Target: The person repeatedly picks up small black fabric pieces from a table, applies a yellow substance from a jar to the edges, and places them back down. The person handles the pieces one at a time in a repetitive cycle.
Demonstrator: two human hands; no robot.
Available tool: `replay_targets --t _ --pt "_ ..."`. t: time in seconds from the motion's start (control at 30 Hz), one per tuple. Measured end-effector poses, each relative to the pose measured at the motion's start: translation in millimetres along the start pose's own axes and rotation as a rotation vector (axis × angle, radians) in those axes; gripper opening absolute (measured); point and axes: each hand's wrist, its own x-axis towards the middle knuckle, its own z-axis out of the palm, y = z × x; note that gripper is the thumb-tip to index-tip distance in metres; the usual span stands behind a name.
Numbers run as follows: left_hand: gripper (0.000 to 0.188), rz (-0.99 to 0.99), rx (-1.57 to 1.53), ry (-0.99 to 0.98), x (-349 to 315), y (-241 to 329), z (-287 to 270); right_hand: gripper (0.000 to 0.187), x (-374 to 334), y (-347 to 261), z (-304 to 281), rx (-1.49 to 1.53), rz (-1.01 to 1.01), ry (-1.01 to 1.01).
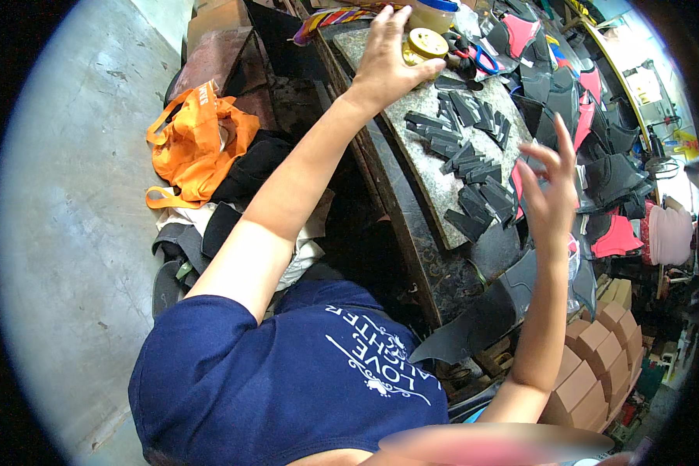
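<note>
I'm looking down at a speckled stone slab [435,182] lying on a dark, worn workbench [412,256]. Scattered across the slab are small dark cut pieces [474,167], flat, matte, mostly narrow strips with angled ends, overlapping in loose rows.

My left hand [384,58] reaches to the far end of the slab and rests on a round yellow tin [426,45]. The fingers curl over its near side and the thumb stretches along the slab edge below it; I cannot tell whether they truly clamp the tin or only touch it. Just behind the tin stands a jar with a blue lid [435,12].

My right hand [551,190] hangs above the slab's right edge, fingers spread and slightly bent, holding nothing I can see, right over the nearest strips.

Further right lies a heap of black and pink shaped panels [598,147], smooth and curved. Blue-handled scissors [483,58] lie near the tin. Down on the grey concrete floor [78,233] sits a crumpled orange bag [198,144], and stacked brown cardboard boxes [598,357] fill the lower right.
</note>
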Motion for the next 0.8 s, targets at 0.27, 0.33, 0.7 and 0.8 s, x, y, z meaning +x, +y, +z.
replay_targets --t 0.27,0.33,0.7,0.8 --pt "0.057 0.029 -0.245 -0.215 7.4 -39.9 33.3 0.111 122.6 12.7 141.5 0.390 -0.138 -0.049" --pt "0.064 -0.041 -0.305 -0.359 11.6 -44.4 24.5 0.114 131.7 16.2 160.9 0.646 -0.091 -0.107" --pt "0.059 -0.174 -0.357 -0.272 5.1 -19.4 15.1 0.119 133.2 25.2 183.3 0.898 -0.070 -0.069" --pt "0.053 -0.203 -0.334 -0.137 0.5 -5.6 19.1 0.109 129.0 24.1 184.6 0.448 -0.063 0.023"
